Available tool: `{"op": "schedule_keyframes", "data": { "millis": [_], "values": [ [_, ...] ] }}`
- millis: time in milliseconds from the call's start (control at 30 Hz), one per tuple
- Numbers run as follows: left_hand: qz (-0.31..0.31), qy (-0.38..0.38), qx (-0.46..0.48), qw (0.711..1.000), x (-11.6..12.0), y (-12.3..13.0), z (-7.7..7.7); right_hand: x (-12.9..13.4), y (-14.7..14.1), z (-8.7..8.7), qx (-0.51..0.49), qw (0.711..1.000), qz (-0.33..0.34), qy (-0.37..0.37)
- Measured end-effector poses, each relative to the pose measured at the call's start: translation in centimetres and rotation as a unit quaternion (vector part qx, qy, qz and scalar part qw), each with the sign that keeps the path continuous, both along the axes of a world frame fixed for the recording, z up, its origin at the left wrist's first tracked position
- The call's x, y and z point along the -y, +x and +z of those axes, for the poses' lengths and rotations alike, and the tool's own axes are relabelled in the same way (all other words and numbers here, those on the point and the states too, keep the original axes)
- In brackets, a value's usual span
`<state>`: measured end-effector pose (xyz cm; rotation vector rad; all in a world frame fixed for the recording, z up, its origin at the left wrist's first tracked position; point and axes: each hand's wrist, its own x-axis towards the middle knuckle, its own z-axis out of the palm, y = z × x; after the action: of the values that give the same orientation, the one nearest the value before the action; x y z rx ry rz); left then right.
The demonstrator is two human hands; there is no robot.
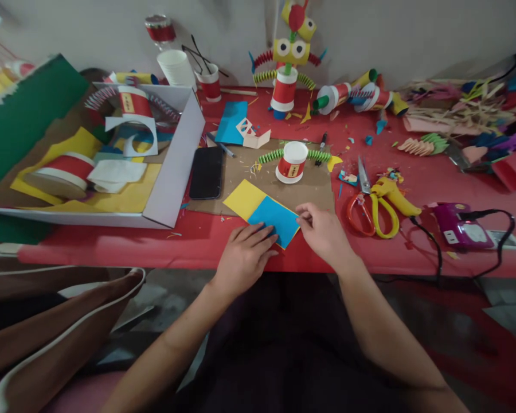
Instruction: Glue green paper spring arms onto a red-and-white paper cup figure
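Observation:
A blue paper piece (284,221) lies on a longer yellow paper strip (244,198), whose bare half shows to the upper left. My left hand (246,257) rests on the blue piece with its fingers stretched out. Curled fingers of my right hand (325,234) pinch the right edge of the blue paper, near its corner. Just beyond stands a red-and-white paper cup figure (293,163) with green folded-paper arms, on a brown cardboard sheet (236,166). Neither hand touches the figure.
Right of my hands lie scissors (364,198), a yellow glue gun (391,195) with its cord, and a purple power socket (462,226). A black phone (206,173) and a white open box (172,166) are on the left. Finished cup figures (284,92) stand behind.

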<state>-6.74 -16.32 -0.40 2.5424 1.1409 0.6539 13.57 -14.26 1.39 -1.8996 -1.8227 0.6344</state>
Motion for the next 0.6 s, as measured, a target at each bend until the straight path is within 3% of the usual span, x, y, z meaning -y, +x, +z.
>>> {"op": "schedule_keyframes", "data": {
  "millis": [133, 300, 400, 500, 600],
  "values": [
    [-0.018, 0.031, -0.011, 0.999, -1.8, 1.7, 0.5, -3.1, 1.9, 0.3, 0.049, 0.996, 0.073, 0.022],
    [-0.052, 0.018, 0.015, 0.998, -4.9, 2.5, -0.4, -5.1, 3.1, -0.4, 0.029, 0.992, 0.104, 0.062],
    [-0.060, 0.005, 0.034, 0.998, -5.4, 2.2, -1.0, -3.9, 3.2, -1.3, 0.006, 0.991, 0.067, 0.117],
    [-0.064, 0.006, 0.048, 0.997, -5.4, 2.0, -1.2, -1.0, 2.9, -1.8, 0.030, 0.983, 0.021, 0.177],
    [-0.066, 0.010, 0.044, 0.997, -5.3, 1.9, -1.2, 2.1, 3.6, -1.5, 0.076, 0.975, 0.076, 0.197]
  ]
}}
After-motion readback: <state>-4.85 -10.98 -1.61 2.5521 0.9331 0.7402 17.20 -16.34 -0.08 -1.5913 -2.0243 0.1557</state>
